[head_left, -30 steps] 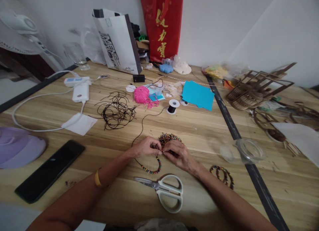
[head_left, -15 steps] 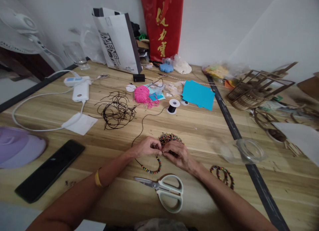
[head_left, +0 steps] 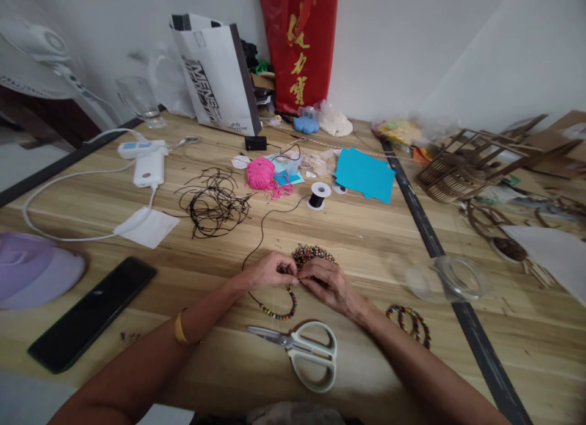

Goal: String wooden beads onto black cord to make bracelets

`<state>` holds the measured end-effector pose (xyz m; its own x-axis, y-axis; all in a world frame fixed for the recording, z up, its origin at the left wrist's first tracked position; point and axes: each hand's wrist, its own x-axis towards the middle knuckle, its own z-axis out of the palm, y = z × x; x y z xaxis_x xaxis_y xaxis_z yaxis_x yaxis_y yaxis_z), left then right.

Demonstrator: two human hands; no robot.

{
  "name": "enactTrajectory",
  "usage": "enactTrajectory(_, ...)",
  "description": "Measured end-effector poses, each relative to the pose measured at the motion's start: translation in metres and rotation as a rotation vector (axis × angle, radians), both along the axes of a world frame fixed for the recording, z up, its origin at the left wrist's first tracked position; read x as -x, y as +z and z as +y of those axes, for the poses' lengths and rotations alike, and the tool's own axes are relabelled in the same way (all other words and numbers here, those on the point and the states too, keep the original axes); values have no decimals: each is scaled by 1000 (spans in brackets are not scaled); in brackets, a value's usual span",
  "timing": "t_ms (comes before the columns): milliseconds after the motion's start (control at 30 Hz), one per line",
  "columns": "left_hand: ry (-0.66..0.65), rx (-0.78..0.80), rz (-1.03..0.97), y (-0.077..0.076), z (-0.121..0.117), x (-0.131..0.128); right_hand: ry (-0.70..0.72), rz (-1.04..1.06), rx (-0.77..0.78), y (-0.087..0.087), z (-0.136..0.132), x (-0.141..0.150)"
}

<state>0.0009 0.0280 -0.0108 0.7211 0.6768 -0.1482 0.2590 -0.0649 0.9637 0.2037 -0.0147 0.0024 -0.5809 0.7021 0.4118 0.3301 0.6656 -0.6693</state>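
Note:
My left hand pinches the upper end of a black cord, from which a curved row of colourful beads hangs down onto the table. Fingertip to fingertip with it, my right hand is closed in a pinch; whatever tiny thing it grips is too small to make out. Just behind my fingers lies a heap of loose multicoloured beads, partly covered by my right hand. The cord runs back to a white spool wound with black. Below my hands rest scissors with pale handles.
Beaded bracelets lie beside my right forearm, near a clear round container. Tangled black cord, pink yarn and blue sheets are farther back. A black phone is on the left, a wooden model on the right.
My fingertips have shifted very slightly where they meet. The beaded cord, the scissors and the other things lie where they were.

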Motion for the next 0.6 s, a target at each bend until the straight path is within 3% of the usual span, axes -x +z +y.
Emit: enactTrajectory(600, 31, 92, -77, -5, 0, 0, -3, 34, -27, -1, -1, 2)
